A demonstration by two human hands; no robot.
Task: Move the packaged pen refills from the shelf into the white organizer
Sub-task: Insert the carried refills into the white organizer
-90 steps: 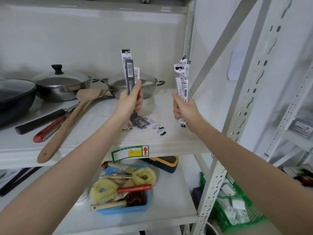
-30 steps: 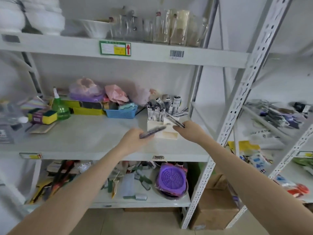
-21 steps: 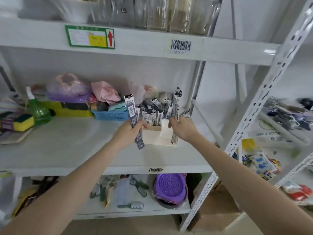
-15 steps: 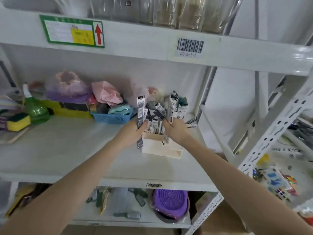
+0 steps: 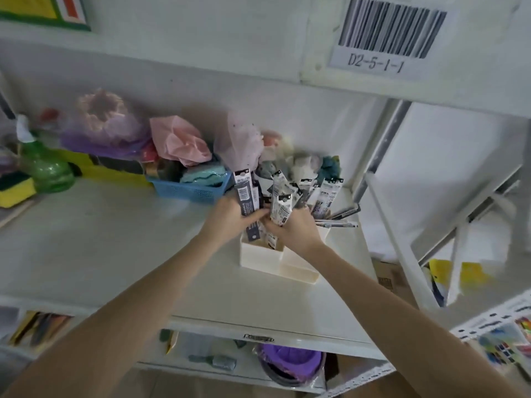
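The white organizer [image 5: 260, 258] stands on the middle shelf, right of centre, with several packaged pen refills [image 5: 326, 193] upright in its back compartments. My left hand [image 5: 230, 218] is shut on a dark refill pack [image 5: 244, 193], held upright with its lower end inside the organizer's left compartment. My right hand [image 5: 293, 229] grips a white-and-black refill pack [image 5: 281, 203] just above the organizer. The two hands touch over its top. The organizer's low front tray [image 5: 301, 272] shows nothing in it.
A blue basket [image 5: 189, 191] with cloths sits behind left of the organizer. A green spray bottle [image 5: 46, 168] and a yellow sponge [image 5: 14, 189] stand far left. Loose pens [image 5: 343, 214] lie right of the organizer. A rack upright [image 5: 382, 145] rises at the right.
I turned from the pan shelf to this shelf carrying the packs. Both hands closed in on the organizer, and the left pack's lower end has gone down into it.
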